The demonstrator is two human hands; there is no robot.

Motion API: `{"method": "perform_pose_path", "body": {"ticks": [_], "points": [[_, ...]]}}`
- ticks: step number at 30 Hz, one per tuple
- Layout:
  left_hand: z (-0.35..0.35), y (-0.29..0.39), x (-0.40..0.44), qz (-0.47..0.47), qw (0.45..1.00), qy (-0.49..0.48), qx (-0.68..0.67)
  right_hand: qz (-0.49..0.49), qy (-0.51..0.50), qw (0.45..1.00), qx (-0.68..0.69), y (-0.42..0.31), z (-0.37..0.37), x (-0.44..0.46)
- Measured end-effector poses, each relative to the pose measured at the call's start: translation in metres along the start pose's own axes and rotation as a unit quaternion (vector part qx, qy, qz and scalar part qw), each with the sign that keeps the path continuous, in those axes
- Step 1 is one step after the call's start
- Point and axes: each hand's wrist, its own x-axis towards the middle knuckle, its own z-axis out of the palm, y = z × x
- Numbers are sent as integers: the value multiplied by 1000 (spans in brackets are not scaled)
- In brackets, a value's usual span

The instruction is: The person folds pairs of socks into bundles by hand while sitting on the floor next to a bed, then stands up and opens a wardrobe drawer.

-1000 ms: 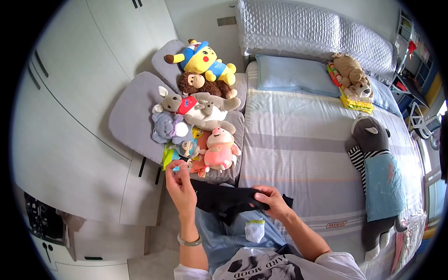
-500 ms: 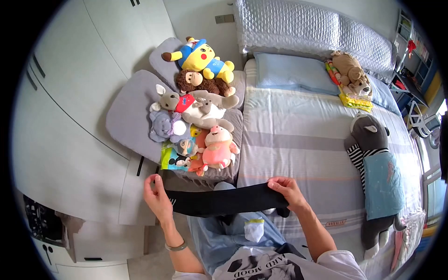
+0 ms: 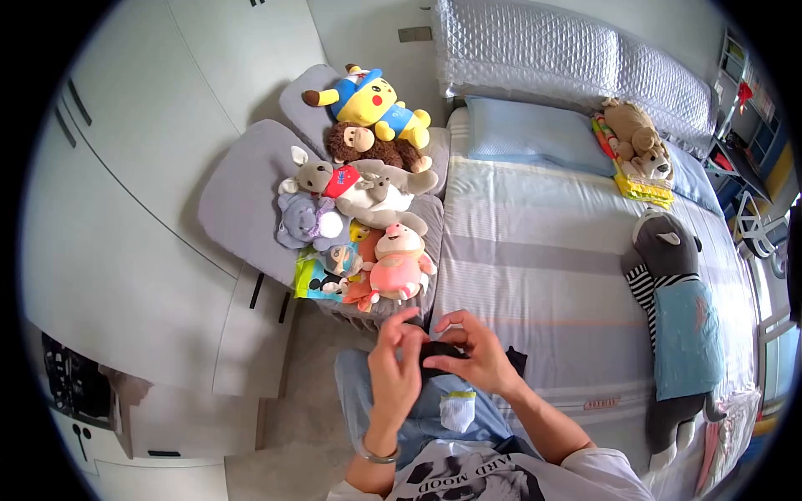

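Above my lap, both hands have a bunched black sock (image 3: 441, 357) between them. My left hand (image 3: 396, 365) is closed at its left end, with thumb and fingers pinched in. My right hand (image 3: 474, 354) grips the other side, its thumb pressed across the dark cloth. The fingers partly cover the sock. Another piece of black fabric (image 3: 517, 361) lies on the bed edge just right of my right hand. On my jeans rests a small white item (image 3: 457, 412) with a yellow-green edge.
The bed (image 3: 535, 292) extends ahead and right, with a large grey plush toy (image 3: 687, 326) and a brown plush dog (image 3: 632, 134). A grey chair (image 3: 242, 192) holds several plush toys, including a pink pig (image 3: 398, 263). White cabinets (image 3: 142, 209) stand left.
My hands have come together from far apart. The black sock, stretched straight between them before, is now bunched up. The view has shifted slightly.
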Motion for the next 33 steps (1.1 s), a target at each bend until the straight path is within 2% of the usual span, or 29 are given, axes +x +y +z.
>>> {"method": "perform_pose_path", "body": {"ticks": [1,2,3,4,5,7,9,10,12,16,19,20,21,22,23,24,25,27,28,30,31,32,33], "points": [[4,3,0,-13,1000,-7,-2,-21,-6,1000,8,2,4,-1],[9,-2,3,2,999,37,-9,-22,-7,1000,8,1,5,-1],[10,0,7,4,999,38,-9,-6,-6,998,62,-2,5,-2],[10,2,10,-23,996,57,-67,10,-4,993,116,-3,5,-4],[11,3,12,-51,988,76,-125,10,-2,993,115,3,1,-7],[13,3,12,-56,985,69,-150,83,2,977,196,24,-10,-14],[16,3,10,-104,970,46,-215,71,0,975,210,29,-8,-15],[15,3,10,-104,970,46,-214,72,17,960,269,29,-5,-15],[12,-1,12,-182,945,27,-272,79,28,928,364,21,2,-15],[10,-7,15,-224,910,20,-348,108,49,908,403,21,13,-15],[17,-4,9,-175,938,66,-292,146,83,893,417,39,13,-8],[25,-1,-3,43,994,23,-94,154,86,867,465,57,5,-2],[55,-19,-14,36,994,74,76,162,90,839,512,57,2,2],[86,-36,-26,8,955,122,270,138,117,845,503,57,13,-1],[117,-53,-37,-31,891,161,424,114,143,851,492,47,26,-2],[69,-36,-15,8,950,96,296,144,233,882,384,37,38,-10],[39,-21,7,53,985,28,163,166,319,893,270,34,51,-14],[40,-13,6,30,993,68,88,137,317,904,250,54,59,-19],[48,-13,-12,148,985,12,93,77,296,897,319,57,48,-15],[53,-20,-22,256,961,-43,96,-15,164,885,435,65,30,-8],[48,-21,-18,195,974,-25,116,-47,91,867,487,49,26,-2],[45,-23,-1,145,980,-3,133,58,202,895,393,30,43,-4],[40,-22,13,89,984,14,152,165,310,890,289,11,60,-4]]}}
